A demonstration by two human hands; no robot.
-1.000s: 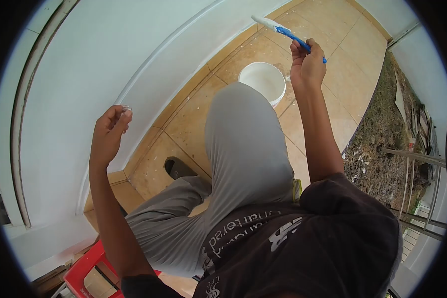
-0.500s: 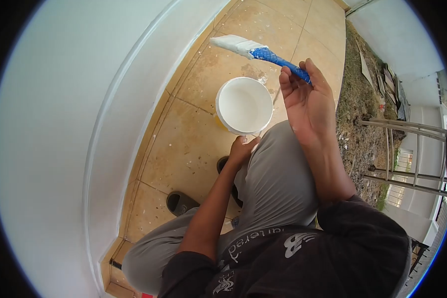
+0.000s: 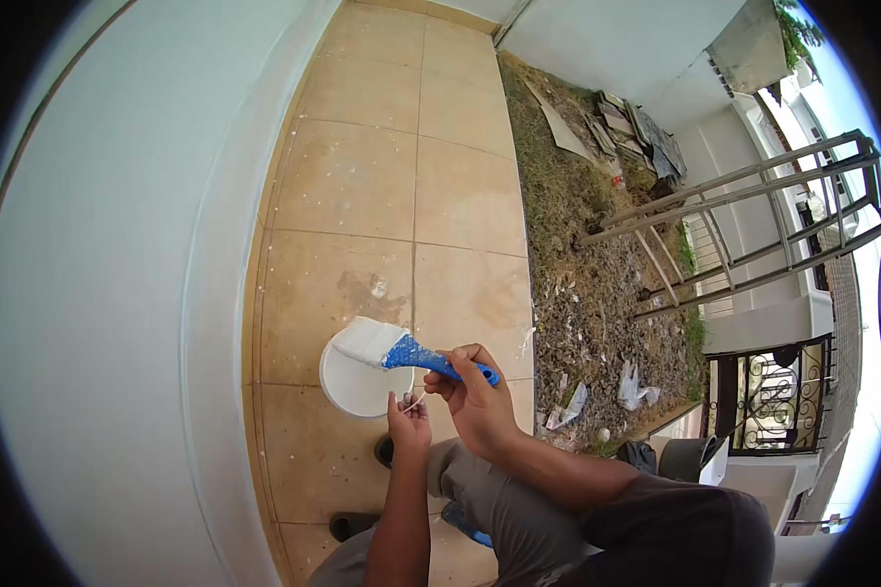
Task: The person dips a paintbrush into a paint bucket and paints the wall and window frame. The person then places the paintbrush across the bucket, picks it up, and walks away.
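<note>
In the head view my right hand (image 3: 475, 399) pinches the blue handle of a paintbrush (image 3: 367, 342). Its wide bristles are thick with white paint and lie over the far rim of a white paint bucket (image 3: 347, 391). My left hand (image 3: 408, 423) is closed at the near side of the bucket, with its thin white handle at the fingers. The brush covers part of the bucket's opening. White shows inside, but the paint level cannot be made out.
A white wall (image 3: 117, 293) runs along the left. Tan floor tiles (image 3: 362, 186) carry white specks. On the right lies rough ground (image 3: 597, 303) with plastic litter, stacked boards (image 3: 636, 132) and a metal ladder-like frame (image 3: 744, 225). Dark slippers (image 3: 352, 525) are by the bucket.
The paintbrush has come down from beyond the bucket to over its rim. My view has swung up and right, showing more floor and yard. My left hand stays at the bucket.
</note>
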